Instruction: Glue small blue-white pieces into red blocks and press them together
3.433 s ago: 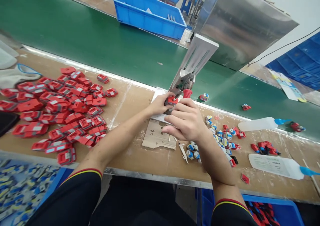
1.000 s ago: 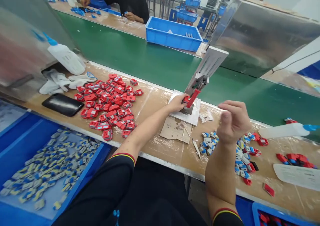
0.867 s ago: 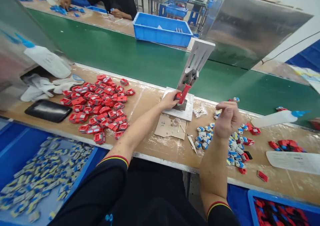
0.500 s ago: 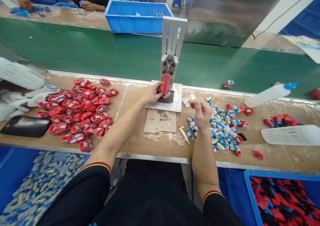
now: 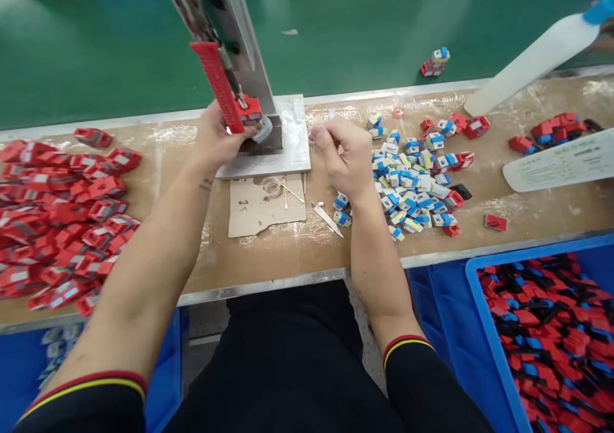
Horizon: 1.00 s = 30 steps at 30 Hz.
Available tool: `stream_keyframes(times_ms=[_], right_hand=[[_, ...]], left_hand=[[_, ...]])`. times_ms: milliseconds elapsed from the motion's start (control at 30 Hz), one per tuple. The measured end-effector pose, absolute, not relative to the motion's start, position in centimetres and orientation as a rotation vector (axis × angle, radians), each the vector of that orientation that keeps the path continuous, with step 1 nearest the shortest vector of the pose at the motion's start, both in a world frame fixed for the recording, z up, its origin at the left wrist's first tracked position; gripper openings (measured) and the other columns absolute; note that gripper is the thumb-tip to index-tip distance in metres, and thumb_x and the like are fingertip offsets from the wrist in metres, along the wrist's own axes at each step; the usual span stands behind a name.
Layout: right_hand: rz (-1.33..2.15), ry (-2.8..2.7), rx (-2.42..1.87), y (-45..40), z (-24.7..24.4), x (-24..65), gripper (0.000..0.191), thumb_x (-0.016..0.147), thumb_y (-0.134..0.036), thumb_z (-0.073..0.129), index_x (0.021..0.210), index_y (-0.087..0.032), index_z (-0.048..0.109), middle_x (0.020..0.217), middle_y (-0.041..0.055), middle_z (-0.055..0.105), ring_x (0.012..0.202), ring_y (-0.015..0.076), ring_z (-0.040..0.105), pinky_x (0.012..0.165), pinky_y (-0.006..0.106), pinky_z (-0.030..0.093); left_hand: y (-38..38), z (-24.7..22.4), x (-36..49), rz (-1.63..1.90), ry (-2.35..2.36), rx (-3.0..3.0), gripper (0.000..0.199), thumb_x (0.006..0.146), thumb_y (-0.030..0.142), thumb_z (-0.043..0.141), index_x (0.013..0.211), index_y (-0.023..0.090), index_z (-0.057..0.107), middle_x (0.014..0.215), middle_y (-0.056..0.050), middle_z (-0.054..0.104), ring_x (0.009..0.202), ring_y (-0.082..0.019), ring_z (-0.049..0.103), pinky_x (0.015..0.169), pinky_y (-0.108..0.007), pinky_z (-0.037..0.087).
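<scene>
My left hand (image 5: 221, 140) is at the metal hand press (image 5: 254, 55), its fingers closed around a red toy car part (image 5: 250, 108) under the press tip. The red press handle (image 5: 218, 84) points down and passes in front of these fingers, hiding some of them. A grey curved piece (image 5: 263, 130) lies at the fixture beside the thumb. My right hand (image 5: 344, 155) is closed in a pinch, just right of the metal base plate (image 5: 295, 145). Something tiny and pale shows at its fingertips, too small to name. Small white-and-blue toy parts (image 5: 412, 183) lie right of that hand.
Red car parts (image 5: 67, 215) are heaped on the left. Cardboard (image 5: 249, 219) with cotton swabs and a small pale blade (image 5: 327, 219) lie in front of the press. Two white bottles (image 5: 532, 62) and a blue bin (image 5: 494, 350) of red-and-black parts are on the right.
My view has moved closer and swung right, so the press appears larger and further left. My left hand stays at the press; my right hand remains pinched, now nearer the base plate.
</scene>
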State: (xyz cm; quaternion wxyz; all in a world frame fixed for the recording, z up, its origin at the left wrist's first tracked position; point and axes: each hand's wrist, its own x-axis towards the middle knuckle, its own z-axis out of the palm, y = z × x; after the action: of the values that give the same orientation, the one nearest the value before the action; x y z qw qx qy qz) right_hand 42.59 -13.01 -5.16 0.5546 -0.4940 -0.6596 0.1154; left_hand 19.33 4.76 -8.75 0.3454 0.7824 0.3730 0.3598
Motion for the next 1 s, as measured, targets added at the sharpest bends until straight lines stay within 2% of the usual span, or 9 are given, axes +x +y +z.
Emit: stream_keyframes(times_ms=[133, 267, 367, 533, 733, 1000], right_hand=[[0.281, -1.548, -1.168, -12.8, -5.2, 42.3, 0.058, 0.109, -0.067, 0.033, 0.083, -0.022, 0.06, 0.078, -0.0011, 0.055, 0.079, 0.0135, 0.059, 0.083, 0.035, 0.052], [0.283, -1.543, -1.156, -12.6, -5.3, 42.1, 0.061, 0.106, -0.072, 0.034, 0.083, -0.022, 0.059, 0.079, -0.0011, 0.056, 0.079, 0.0139, 0.06, 0.083, 0.036, 0.053], [0.279, -1.555, -1.172, -12.6, -5.2, 41.9, 0.061, 0.105, -0.073, 0.034, 0.083, -0.023, 0.058, 0.079, -0.0005, 0.058, 0.079, 0.014, 0.058, 0.081, 0.034, 0.05], [0.258, -1.607, -1.175, -12.7, -5.1, 41.5, 0.059, 0.11, -0.066, 0.03, 0.079, -0.023, 0.056, 0.076, 0.0004, 0.057, 0.076, 0.0143, 0.054, 0.076, 0.035, 0.044], [0.275, -1.612, -1.226, -12.7, -5.4, 41.2, 0.049, 0.11, -0.055, 0.041, 0.077, -0.023, 0.056, 0.073, 0.0001, 0.055, 0.072, 0.0149, 0.054, 0.073, 0.035, 0.043], [0.294, -1.613, -1.241, -12.6, -5.9, 40.7, 0.048, 0.108, -0.055, 0.044, 0.075, -0.024, 0.059, 0.072, 0.0014, 0.06, 0.072, 0.0162, 0.056, 0.073, 0.035, 0.045]], left_hand=[[4.1, -7.6, 19.4, 0.919, 1.021, 2.012, 0.085, 0.062, 0.069, 0.09, 0.13, 0.031, 0.057, 0.125, 0.001, 0.078, 0.134, -0.031, 0.063, 0.12, -0.057, 0.054], [4.1, -7.4, 19.5, 0.901, 1.037, 2.017, 0.086, 0.061, 0.073, 0.09, 0.13, 0.035, 0.056, 0.119, 0.005, 0.079, 0.129, -0.029, 0.065, 0.118, -0.056, 0.057], [4.4, -7.7, 19.5, 0.908, 1.042, 2.037, 0.079, 0.064, 0.068, 0.092, 0.126, 0.031, 0.058, 0.119, 0.005, 0.079, 0.123, -0.027, 0.067, 0.118, -0.058, 0.056], [4.6, -7.7, 19.7, 0.935, 0.995, 2.01, 0.07, 0.068, 0.052, 0.092, 0.122, 0.022, 0.06, 0.12, -0.001, 0.078, 0.112, -0.024, 0.069, 0.112, -0.057, 0.059], [4.0, -7.4, 20.3, 0.937, 1.005, 2.053, 0.039, 0.075, 0.034, 0.081, 0.109, 0.022, 0.067, 0.111, -0.006, 0.079, 0.105, -0.027, 0.075, 0.098, -0.043, 0.066], [3.4, -7.4, 20.5, 0.997, 1.008, 2.099, 0.032, 0.076, 0.03, 0.077, 0.106, 0.022, 0.069, 0.1, -0.004, 0.079, 0.093, -0.023, 0.075, 0.086, -0.035, 0.065]])
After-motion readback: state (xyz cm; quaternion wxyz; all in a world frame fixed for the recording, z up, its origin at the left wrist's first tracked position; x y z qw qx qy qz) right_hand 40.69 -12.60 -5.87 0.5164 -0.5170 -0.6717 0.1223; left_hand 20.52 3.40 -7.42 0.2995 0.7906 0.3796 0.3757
